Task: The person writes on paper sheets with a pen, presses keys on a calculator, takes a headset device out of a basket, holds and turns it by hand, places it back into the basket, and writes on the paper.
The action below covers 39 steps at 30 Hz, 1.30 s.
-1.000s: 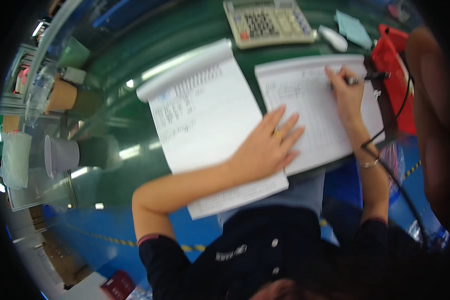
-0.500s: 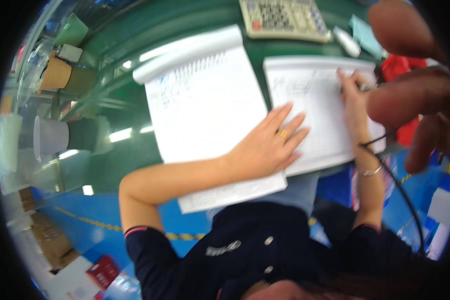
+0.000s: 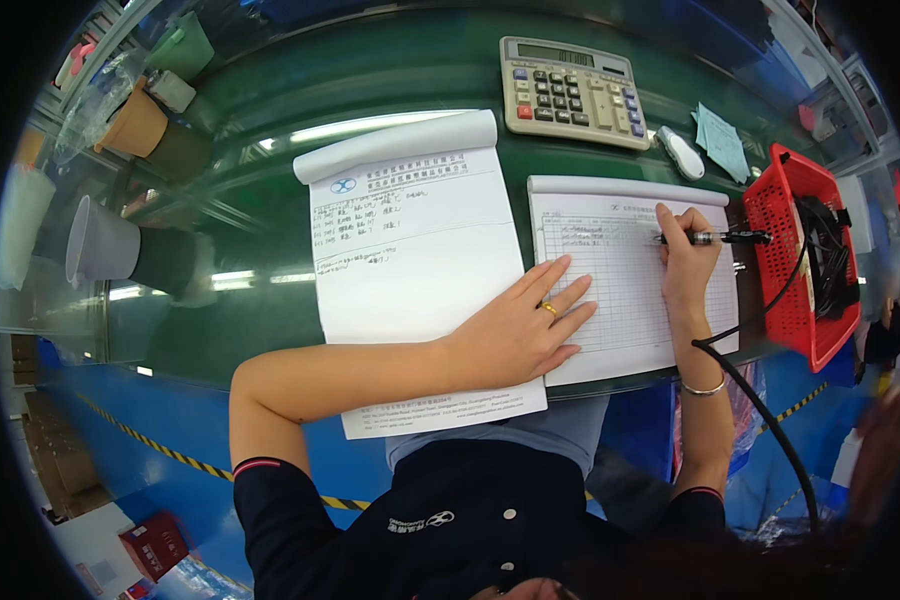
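A pen (image 3: 715, 238) is pinched in the fingers of the right hand (image 3: 685, 262), its tip on the ruled form (image 3: 610, 290) under it. The left hand (image 3: 518, 330) lies flat, fingers spread, across both form and notepad (image 3: 410, 260). That pressure is best kept steady so the sheets are not shifted on the worktop (image 3: 270, 300) during writing.

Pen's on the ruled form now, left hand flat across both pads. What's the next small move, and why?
Probably keep the left hand pressing down while the right hand writes along the row. The pen sits at an upper row of the ruled form, and lower rows look blank. The handwritten notepad lies open alongside.
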Each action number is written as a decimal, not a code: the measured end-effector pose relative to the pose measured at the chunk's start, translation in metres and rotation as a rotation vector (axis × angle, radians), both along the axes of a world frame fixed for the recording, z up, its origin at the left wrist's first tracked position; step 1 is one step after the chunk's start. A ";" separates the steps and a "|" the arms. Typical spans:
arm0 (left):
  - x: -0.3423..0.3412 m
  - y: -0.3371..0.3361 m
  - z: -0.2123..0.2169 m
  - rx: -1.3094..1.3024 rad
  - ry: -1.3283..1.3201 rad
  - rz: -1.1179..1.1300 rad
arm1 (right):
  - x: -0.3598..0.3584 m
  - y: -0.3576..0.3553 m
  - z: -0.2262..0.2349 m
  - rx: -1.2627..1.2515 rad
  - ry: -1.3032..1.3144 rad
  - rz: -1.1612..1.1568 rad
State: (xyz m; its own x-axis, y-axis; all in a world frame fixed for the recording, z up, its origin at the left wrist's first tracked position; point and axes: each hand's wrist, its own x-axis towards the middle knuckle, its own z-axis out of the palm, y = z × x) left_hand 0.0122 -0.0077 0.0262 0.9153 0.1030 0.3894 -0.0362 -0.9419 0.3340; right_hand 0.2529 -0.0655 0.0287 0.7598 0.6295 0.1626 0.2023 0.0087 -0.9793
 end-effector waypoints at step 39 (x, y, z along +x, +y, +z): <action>0.002 -0.003 0.001 0.011 0.005 -0.023 | -0.004 0.000 0.001 -0.065 -0.156 -0.001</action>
